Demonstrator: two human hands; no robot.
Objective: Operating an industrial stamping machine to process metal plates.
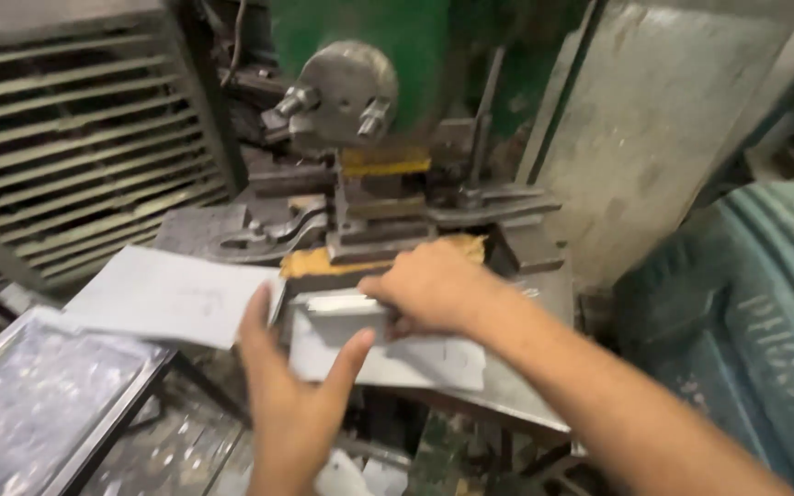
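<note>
Right hand (429,289) pinches a thin white card stack (346,305) on the press (369,184) table, left hand (291,386) spread open squaring its edge; light, floppy, best gripped at edges.

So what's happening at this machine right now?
A person stands at a green press machine and handles a small stack of white cards on its metal table. The right hand presses down on the stack near the die area, while the left hand, fingers spread, steadies its near edge. More white sheets lie to the left, beside a metal tray.
</note>
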